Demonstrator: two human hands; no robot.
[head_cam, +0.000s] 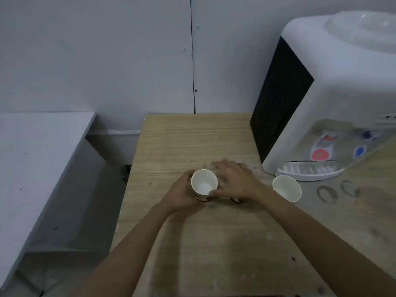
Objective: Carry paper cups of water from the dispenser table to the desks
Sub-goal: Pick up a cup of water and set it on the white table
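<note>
On wooden desk, centre: left hand grasps paper cup from 9 o'clock; right hand covers another cup, grip unclear; second open cup at 3 o'clock, near dispenser

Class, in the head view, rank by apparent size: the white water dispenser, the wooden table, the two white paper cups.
1. Wooden table
2. White water dispenser
3. Held paper cup and free-standing paper cup: alike, unranked.
</note>
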